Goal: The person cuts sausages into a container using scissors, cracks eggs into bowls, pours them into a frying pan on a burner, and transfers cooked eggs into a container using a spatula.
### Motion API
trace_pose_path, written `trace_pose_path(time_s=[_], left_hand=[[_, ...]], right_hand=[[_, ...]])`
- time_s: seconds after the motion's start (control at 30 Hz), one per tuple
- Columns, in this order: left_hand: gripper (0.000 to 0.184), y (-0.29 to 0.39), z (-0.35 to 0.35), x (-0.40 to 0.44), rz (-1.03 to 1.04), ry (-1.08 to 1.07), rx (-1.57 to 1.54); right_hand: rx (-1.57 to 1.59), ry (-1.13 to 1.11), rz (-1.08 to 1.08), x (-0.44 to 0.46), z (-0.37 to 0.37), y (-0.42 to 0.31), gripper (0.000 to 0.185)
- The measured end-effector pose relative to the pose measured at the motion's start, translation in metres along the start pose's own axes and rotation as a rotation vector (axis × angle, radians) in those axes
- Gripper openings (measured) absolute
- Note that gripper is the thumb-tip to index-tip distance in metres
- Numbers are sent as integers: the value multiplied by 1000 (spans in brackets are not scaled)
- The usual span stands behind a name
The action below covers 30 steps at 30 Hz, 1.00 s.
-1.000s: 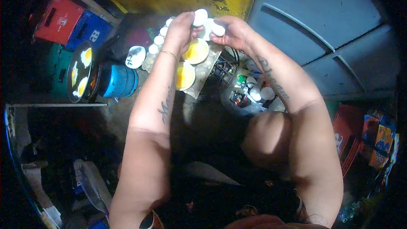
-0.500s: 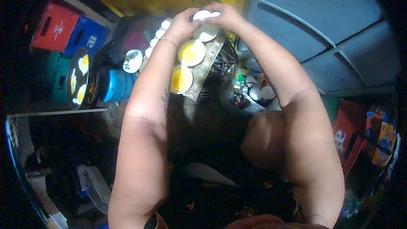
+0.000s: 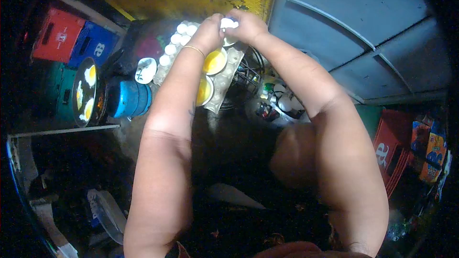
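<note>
My left hand and my right hand meet at the far end of the egg tray. Between their closed fingers shows a white egg, its outline uneven; how far the shell is broken I cannot tell. Just below my fingers, the rim of a small bowl shows, its inside mostly hidden. Two more bowls, one with yellow egg and another with egg partly behind my left forearm, rest on the tray. Several whole white eggs sit left of my left hand.
A pan with several sunny-side eggs stands at left, beside a blue gas canister. A white cup is near the tray. A bag of discarded shells lies right. Crates and a grey refrigerator border the space.
The white egg between my hands shows smaller and more broken in outline. My hands have shifted slightly down, and my right hand has turned. The view has moved a little.
</note>
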<state>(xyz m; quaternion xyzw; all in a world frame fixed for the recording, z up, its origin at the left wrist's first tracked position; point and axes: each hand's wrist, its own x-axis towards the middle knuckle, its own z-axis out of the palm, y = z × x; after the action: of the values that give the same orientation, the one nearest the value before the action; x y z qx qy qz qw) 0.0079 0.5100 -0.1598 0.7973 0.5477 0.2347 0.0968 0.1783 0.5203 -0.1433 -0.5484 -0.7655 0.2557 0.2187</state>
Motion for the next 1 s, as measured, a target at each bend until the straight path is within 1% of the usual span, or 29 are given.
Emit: trace_pose_path(time_s=[0.2,0.4,0.5,0.6,0.7,0.73,0.8,0.93,1.0], left_hand=[[35,-1,1,-2,40,-11,7],[39,-14,3,-5,95,5,48],[39,-13,3,-6,91,-14,101],[36,-8,-3,-10,113,-11,157],[34,1,-11,-12,135,8,245],[34,4,-13,-12,140,15,279],[34,10,-19,-16,118,3,328],[34,19,-28,-19,94,-44,393],[39,18,-28,-21,155,23,408]], right_hand=[[-36,-35,-23,-3,-4,-1,50],[-49,-8,-81,-1,1,7,46],[-177,-24,-126,-1,-1,5,43],[-319,17,-239,-4,-6,7,41],[-377,82,-335,-5,-7,10,41],[-404,94,-355,-5,-8,10,38],[-457,119,-395,-5,-9,10,32],[-531,166,-458,-5,-9,12,29],[-556,182,-488,-4,-9,13,28]])
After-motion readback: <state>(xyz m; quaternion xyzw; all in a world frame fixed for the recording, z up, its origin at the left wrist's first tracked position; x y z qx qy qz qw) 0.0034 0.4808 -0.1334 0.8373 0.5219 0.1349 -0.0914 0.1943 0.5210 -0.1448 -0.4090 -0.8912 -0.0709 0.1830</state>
